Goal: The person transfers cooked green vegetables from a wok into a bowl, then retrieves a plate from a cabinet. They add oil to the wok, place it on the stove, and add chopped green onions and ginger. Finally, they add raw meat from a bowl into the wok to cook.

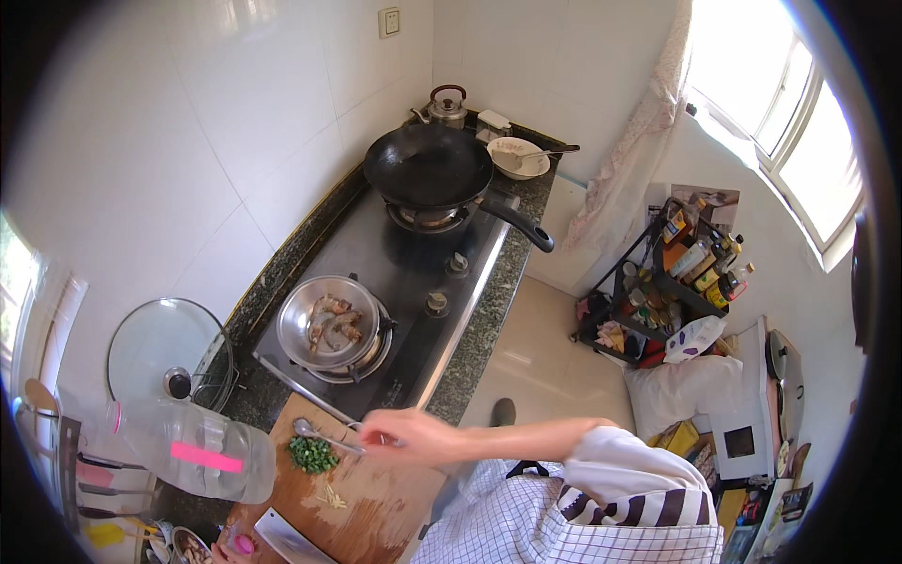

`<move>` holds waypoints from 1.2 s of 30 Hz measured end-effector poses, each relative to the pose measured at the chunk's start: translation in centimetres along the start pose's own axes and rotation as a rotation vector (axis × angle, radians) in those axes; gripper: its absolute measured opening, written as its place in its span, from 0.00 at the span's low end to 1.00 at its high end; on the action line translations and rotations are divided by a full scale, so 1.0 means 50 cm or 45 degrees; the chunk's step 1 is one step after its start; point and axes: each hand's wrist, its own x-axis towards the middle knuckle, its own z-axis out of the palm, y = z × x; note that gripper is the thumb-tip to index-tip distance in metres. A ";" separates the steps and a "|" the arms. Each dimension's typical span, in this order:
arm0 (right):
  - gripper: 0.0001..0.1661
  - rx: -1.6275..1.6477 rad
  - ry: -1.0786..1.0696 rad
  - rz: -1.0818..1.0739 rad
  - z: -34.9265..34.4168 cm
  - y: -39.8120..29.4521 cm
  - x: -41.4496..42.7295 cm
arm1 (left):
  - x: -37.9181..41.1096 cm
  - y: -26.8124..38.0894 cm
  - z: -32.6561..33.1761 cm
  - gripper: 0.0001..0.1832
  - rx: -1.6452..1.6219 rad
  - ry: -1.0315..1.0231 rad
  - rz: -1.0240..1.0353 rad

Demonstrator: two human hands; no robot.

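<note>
My right hand (409, 437) is closed around the handle of a metal spoon (328, 438) over the wooden cutting board (394, 507). The spoon's bowl lies just above a pile of chopped green herbs (312, 455). Thin pale slivers (332, 497) lie lower on the board, near a cleaver blade (289, 537). At the bottom edge, my left hand (227, 555) shows only in part, close to a small pink cap (244, 543); its grip cannot be made out. A metal bowl (287, 324) with several shrimp (335, 324) sits on the near burner.
A black wok (430, 169) rests on the far burner, handle towards the floor side. A large plastic bottle (211, 458) and a glass lid (165, 345) stand left. A kettle (447, 111) and patterned bowl (530, 166) are behind. A bottle cart (676, 282) stands right.
</note>
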 end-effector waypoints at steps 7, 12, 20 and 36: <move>0.16 -1.060 1.031 -0.192 -0.462 0.084 -0.108 | -0.179 0.355 -0.083 0.13 -0.865 -0.369 -0.069; 0.25 -0.129 0.815 0.630 -0.658 0.215 -0.106 | -0.386 0.642 -0.038 0.10 -1.259 -0.820 -0.198; 0.13 1.303 0.387 0.928 -0.748 0.162 -0.006 | -0.567 0.948 -0.055 0.10 -1.561 -1.294 -0.073; 0.15 1.451 0.371 0.736 -0.668 0.245 -0.075 | -0.575 1.085 0.045 0.13 -1.457 -1.631 0.116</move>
